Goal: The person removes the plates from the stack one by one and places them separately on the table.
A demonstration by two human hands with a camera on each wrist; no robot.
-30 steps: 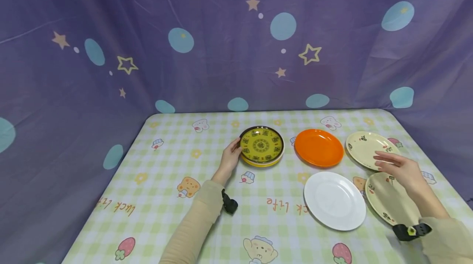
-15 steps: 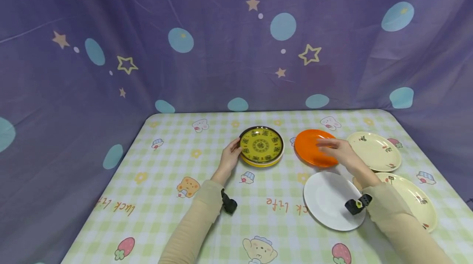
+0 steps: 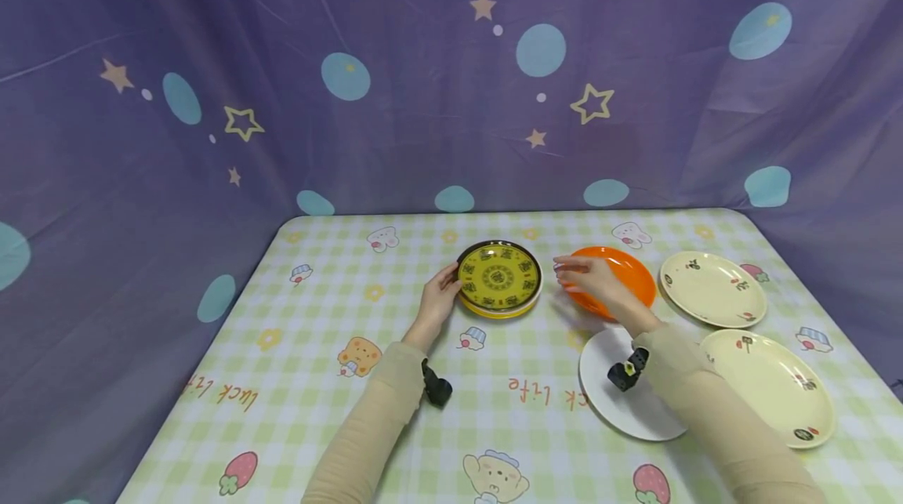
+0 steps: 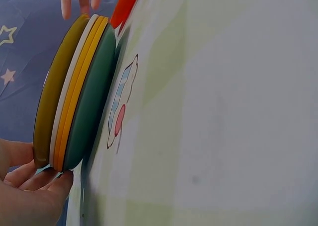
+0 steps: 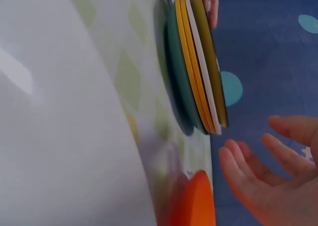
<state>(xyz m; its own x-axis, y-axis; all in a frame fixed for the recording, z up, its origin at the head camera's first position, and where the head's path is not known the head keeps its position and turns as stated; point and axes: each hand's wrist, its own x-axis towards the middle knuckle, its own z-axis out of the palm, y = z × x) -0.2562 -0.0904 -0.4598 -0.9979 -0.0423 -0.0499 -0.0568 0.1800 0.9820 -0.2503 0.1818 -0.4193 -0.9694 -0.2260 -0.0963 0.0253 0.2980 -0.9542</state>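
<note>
A stack of plates (image 3: 498,277) stands mid-table, topped by an olive-yellow patterned plate with a dark rim. From the side, the left wrist view shows white and yellow plates (image 4: 74,107) beneath it and a green plate (image 4: 94,102) at the bottom. My left hand (image 3: 439,300) grips the stack's left edge, thumb by the top plate and fingers along the lower rims. Fingers spread and holding nothing, my right hand (image 3: 592,282) hovers over the left part of an orange plate (image 3: 628,273), just right of the stack. A gap separates it from the stack in the right wrist view.
A white plate (image 3: 607,386) lies nearer, partly covered by my right forearm. Two cream plates with small printed pictures, a far one (image 3: 712,290) and a near one (image 3: 772,386), lie at the right. Behind the checked tablecloth (image 3: 317,410) hangs a purple curtain (image 3: 423,120).
My right hand has swept left from above the cream plates, across the orange plate, towards the stack. My left hand has kept its place at the stack's edge.
</note>
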